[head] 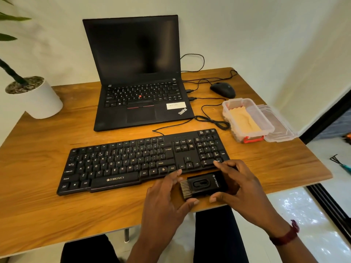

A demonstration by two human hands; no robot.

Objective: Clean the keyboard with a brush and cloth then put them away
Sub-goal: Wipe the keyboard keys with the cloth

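A black keyboard (140, 160) lies across the middle of the wooden desk (47, 196). Just in front of its right end, both my hands hold a black block-shaped brush (204, 185) with short bristles pointing left. My right hand (239, 185) grips the brush body between thumb and fingers. My left hand (167, 194) pinches the bristle end with thumb below and fingers above. A tan cloth (244, 120) lies folded inside a clear plastic box (228, 109) at the right of the desk.
An open black laptop (140, 103) stands behind the keyboard, with a black mouse (223, 89) and loose cables (210, 120) to its right. The box's clear lid (281, 128) lies beside the box. A white plant pot (36, 97) stands at the back left.
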